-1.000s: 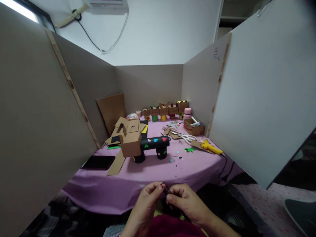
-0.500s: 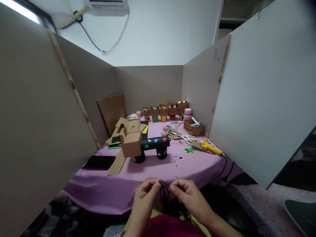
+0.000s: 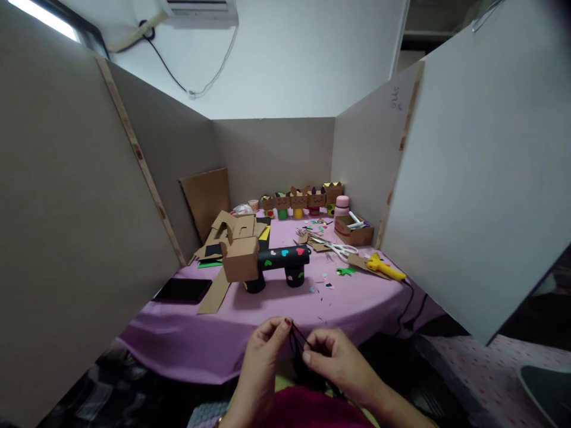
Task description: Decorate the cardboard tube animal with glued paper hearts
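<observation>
— At bottom centre of the frame, pinches what?

— Black cord (image 3: 295, 347), clamped between thumb and fingers of left hand (image 3: 264, 351), with tips pressed together; caught likewise by right hand (image 3: 338, 356), just beside, between thumb and curled fingers. Hangs in loops below left fingertips.

— Any lettering to read?

— Dark handwriting (image 3: 395, 98) on grey panel (image 3: 366, 145), upper right of the frame; too small to make out.

— And on purple tablecloth (image 3: 357, 303)?

— Near frame centre, black tube figure (image 3: 285, 257) dotted with coloured hearts, with cardboard box head (image 3: 241, 261) at left end. Farther right, white scissors (image 3: 343, 251), then yellow glue gun (image 3: 387, 268), lying on cardboard strip (image 3: 362, 263).
</observation>
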`<state>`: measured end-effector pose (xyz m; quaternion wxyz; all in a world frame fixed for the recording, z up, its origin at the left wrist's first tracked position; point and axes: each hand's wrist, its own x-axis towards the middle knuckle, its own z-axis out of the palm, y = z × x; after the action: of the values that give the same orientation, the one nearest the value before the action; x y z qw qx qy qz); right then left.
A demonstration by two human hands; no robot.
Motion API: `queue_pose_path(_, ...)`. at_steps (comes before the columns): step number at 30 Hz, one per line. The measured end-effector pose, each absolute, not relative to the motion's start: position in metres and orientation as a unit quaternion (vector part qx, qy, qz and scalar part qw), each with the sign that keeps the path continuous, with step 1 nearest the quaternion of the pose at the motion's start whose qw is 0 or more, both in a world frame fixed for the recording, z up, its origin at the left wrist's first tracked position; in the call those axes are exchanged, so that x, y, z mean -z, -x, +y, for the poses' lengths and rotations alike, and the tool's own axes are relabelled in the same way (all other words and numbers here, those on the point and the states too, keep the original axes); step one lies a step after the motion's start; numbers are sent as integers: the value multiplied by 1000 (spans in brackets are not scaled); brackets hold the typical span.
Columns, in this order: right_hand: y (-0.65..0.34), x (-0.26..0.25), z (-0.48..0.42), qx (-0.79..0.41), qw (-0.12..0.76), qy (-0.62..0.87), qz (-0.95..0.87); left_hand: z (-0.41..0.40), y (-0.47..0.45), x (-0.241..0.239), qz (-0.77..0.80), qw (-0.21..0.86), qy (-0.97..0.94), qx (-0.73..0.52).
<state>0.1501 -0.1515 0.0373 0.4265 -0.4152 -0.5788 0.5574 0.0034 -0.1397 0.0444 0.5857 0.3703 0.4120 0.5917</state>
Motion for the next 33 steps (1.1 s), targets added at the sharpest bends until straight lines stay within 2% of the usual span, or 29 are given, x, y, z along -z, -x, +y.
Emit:
queue_pose_path(8,-151,-33,-152,-561,404,409,-596,-138,-3,-41,415,553,-395,-604)
queue_pose_path(16,-150,-30,-156,-594,376,396,-591,-142,-6,-43,406,575,-415,-577)
queue_pose_path(20,-160,-40,-153,-518,432,372,-638,-144,-5,-53,407,570,-447,-556)
queue_pose_path(23,-160,-52,-152,-481,486,379,-624,-145,-3,-58,417,519,-496,-557)
queue_pose_path(28,-140,-54,-156,-585,469,279,-600,-145,-3,-55,448,432,-564,-543)
queue_pose_path(33,-130,-36,-156,-698,459,280,-474,-147,-3,-55,445,488,-491,-568)
